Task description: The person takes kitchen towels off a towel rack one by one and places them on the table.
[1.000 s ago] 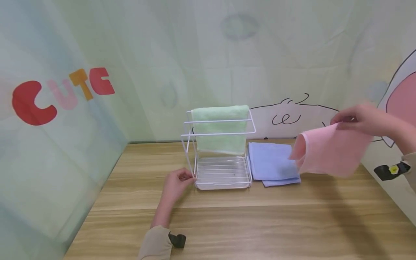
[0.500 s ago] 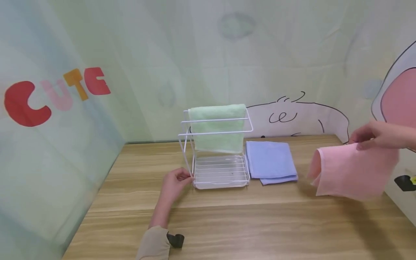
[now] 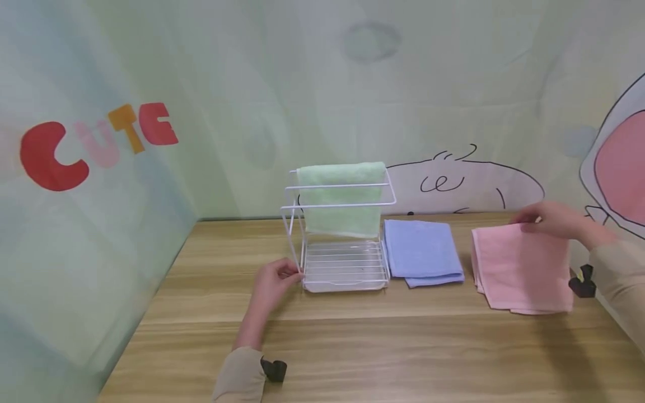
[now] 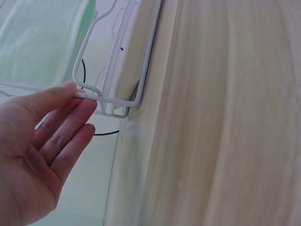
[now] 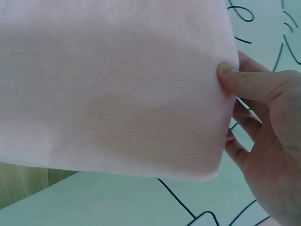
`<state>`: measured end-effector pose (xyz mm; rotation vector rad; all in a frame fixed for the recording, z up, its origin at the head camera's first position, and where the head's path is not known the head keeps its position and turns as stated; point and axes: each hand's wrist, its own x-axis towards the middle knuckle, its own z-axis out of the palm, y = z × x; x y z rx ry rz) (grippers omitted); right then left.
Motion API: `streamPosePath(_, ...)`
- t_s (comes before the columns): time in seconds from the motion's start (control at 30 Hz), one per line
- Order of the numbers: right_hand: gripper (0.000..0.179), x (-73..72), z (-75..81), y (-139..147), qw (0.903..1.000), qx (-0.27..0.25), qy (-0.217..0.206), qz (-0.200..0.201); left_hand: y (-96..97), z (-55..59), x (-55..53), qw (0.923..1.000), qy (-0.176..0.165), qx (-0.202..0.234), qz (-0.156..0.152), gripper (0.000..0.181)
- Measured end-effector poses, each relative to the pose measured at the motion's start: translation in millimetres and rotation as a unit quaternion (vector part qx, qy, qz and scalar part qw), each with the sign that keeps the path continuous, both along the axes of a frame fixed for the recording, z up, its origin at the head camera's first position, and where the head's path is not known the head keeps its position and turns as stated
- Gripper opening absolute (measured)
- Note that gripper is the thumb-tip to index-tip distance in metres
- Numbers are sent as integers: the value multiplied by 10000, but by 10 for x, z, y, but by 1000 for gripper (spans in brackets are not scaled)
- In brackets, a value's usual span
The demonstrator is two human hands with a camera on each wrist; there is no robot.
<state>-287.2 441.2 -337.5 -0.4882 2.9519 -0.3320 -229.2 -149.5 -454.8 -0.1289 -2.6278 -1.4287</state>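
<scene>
At the front left post of a white wire rack (image 3: 339,205), my left hand (image 3: 272,284) pinches the wire between thumb and fingers; the left wrist view shows the thumb on top of the wire (image 4: 87,95). A light green towel (image 3: 342,204) hangs over the rack's rear top bar. On the right, my right hand (image 3: 549,219) pinches the top folded edge of a pink towel (image 3: 524,268). In the right wrist view the thumb presses on the near face of the pink towel (image 5: 117,94), fingers behind it. The towel's lower edge is at the tabletop.
Beside the rack on its right lies a folded blue towel (image 3: 422,249). A clear tray (image 3: 345,268) sits in the rack's base. The wood table (image 3: 322,352) meets printed curtains (image 3: 242,112) at the back and sides.
The pink towel, in my right hand, moved right and down through the air and now hangs straighter, close to the table. My left hand stays on the rack.
</scene>
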Motion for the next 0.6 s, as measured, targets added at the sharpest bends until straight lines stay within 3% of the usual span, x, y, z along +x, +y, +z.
streamPosePath(0.43,25,-251,-111,-160,9982,-496,137,-302,15,10,-3,9999,-110,75,12,10)
streamPosePath(0.6,24,-360,-243,-114,9966,-638,265,-448,16,2,-3,9999,-120,108,43,10)
